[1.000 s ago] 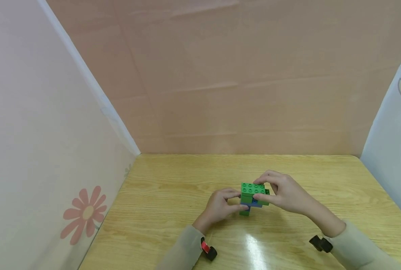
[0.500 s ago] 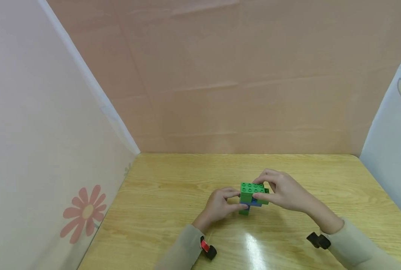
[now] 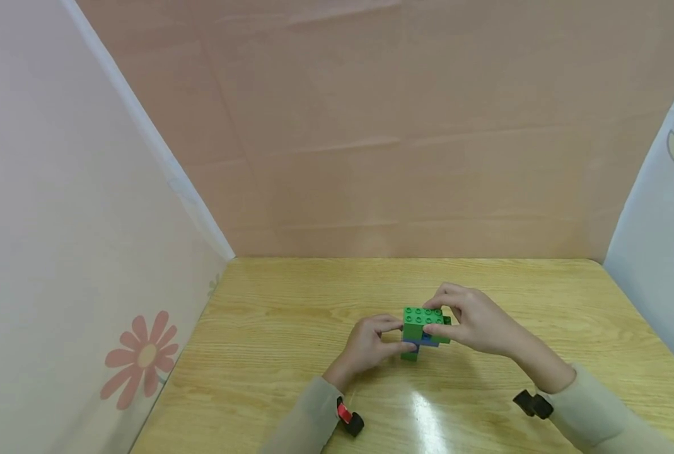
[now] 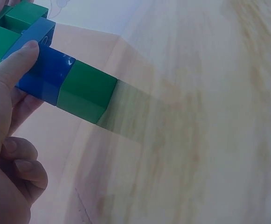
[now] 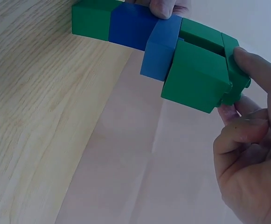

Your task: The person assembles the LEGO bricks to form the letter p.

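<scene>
A stack of toy building bricks (image 3: 413, 331) stands upright on the table between both hands. At its foot is a green brick (image 4: 86, 91). A dark blue brick (image 4: 49, 74) sits on that, then a lighter blue brick (image 5: 161, 51) reaching out rightward. Above the blue are green bricks with a gap between them; one (image 5: 196, 77) juts out to the right. A long green studded brick (image 3: 416, 315) spans the top. My left hand (image 3: 365, 345) pinches the blue part between thumb and fingers. My right hand (image 3: 478, 323) pinches the top brick's right end front and back.
A wood-grain table (image 3: 291, 296) carries the stack. Behind it rises a pinkish-tan cloth (image 3: 337, 157). White sheets flank it, the left sheet (image 3: 87, 208) bearing a red flower print. A bright glare streak (image 3: 427, 422) lies near the front.
The stack appears very slightly further left in the head view. Both hands keep the same grips, and the right forearm has shifted a little left.
</scene>
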Demonstrator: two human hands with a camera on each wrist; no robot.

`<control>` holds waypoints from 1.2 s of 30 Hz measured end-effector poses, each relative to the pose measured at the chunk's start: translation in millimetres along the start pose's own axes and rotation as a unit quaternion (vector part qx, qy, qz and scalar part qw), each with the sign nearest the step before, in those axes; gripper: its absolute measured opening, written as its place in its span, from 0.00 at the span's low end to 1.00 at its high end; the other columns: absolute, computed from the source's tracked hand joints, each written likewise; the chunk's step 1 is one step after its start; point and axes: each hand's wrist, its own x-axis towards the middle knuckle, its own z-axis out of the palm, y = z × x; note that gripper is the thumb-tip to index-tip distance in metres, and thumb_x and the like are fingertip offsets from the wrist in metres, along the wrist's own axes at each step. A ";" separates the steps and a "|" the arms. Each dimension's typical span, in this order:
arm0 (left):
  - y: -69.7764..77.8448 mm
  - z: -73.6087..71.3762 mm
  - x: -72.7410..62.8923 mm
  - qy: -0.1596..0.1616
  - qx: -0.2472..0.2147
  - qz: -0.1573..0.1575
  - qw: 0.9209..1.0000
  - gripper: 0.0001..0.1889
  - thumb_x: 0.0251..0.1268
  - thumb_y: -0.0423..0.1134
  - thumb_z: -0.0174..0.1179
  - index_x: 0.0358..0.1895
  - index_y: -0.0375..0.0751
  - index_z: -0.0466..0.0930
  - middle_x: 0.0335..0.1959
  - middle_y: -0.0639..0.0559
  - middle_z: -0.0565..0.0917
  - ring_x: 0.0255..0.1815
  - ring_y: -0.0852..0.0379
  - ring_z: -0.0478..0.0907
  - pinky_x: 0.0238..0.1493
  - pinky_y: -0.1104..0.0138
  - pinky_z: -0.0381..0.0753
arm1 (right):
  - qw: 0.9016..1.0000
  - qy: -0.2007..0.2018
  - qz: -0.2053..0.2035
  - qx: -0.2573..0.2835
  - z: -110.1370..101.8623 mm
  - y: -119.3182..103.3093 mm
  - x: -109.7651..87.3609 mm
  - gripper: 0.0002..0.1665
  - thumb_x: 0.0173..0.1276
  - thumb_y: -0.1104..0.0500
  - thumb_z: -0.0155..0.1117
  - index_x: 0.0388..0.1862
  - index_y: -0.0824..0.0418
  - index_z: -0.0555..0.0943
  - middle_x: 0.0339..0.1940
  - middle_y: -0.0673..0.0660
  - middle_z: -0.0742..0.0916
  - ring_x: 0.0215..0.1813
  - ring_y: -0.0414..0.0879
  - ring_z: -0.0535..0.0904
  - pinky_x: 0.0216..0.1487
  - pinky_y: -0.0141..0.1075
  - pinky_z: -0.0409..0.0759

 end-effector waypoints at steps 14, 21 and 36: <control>-2.1 2.7 -1.9 0.004 0.024 0.006 1.000 0.20 0.64 0.48 0.74 0.57 0.46 0.89 0.48 0.65 0.83 0.49 0.54 0.83 0.45 0.65 0.83 | 0.998 0.054 0.016 0.012 13.7 16.0 -20.8 0.24 0.58 0.53 0.84 0.53 0.49 0.87 0.44 0.37 0.84 0.23 0.32 0.60 0.22 0.28 0.64; 8.6 -1.7 2.9 0.019 0.031 -0.033 0.999 0.21 0.64 0.54 0.73 0.56 0.51 0.90 0.45 0.69 0.83 0.37 0.52 0.76 0.34 0.71 0.72 | 0.992 0.098 0.073 0.039 17.0 24.1 -31.2 0.24 0.62 0.56 0.81 0.57 0.55 0.86 0.26 0.40 0.78 0.19 0.34 0.59 0.19 0.31 0.63; 5.0 -3.7 15.1 0.060 -0.001 -0.159 0.985 0.38 0.65 0.58 0.71 0.76 0.50 0.73 0.37 0.65 0.84 0.28 0.59 0.76 0.24 0.69 0.71 | 0.935 0.078 0.297 0.180 47.4 68.9 7.6 0.29 0.70 0.39 0.71 0.56 0.61 0.88 0.57 0.58 0.88 0.59 0.56 0.80 0.54 0.50 0.81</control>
